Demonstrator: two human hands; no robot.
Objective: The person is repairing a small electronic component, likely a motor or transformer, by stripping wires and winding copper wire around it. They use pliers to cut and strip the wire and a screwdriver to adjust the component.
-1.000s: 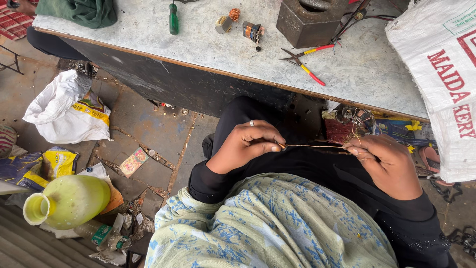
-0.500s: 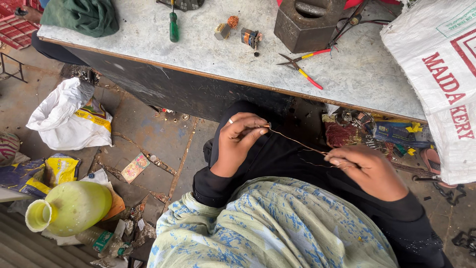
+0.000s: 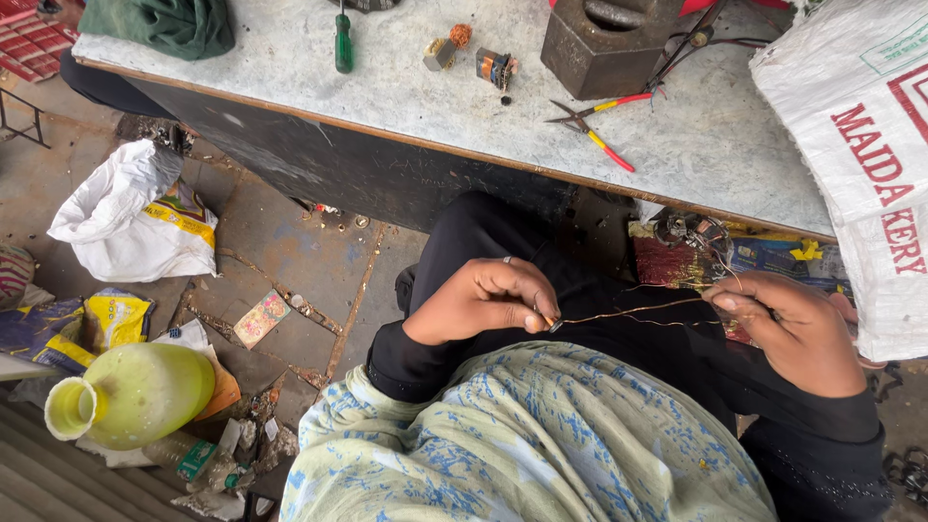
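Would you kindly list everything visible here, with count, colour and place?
wire: one, thin copper, stretched between both hands
workbench: one, grey top, upper frame
screwdriver: one, green handle, on bench
pliers: one, red and yellow handles, on bench
metal block: one, dark, on bench
small motor parts: a few, coppery, on bench
green cloth: one, bench corner
woven sack: one, white, right
plastic bag: one, white, on floor
jug: one, yellow-green, lower left
left hand: one, pinching wire
right hand: one, holding wire's other end
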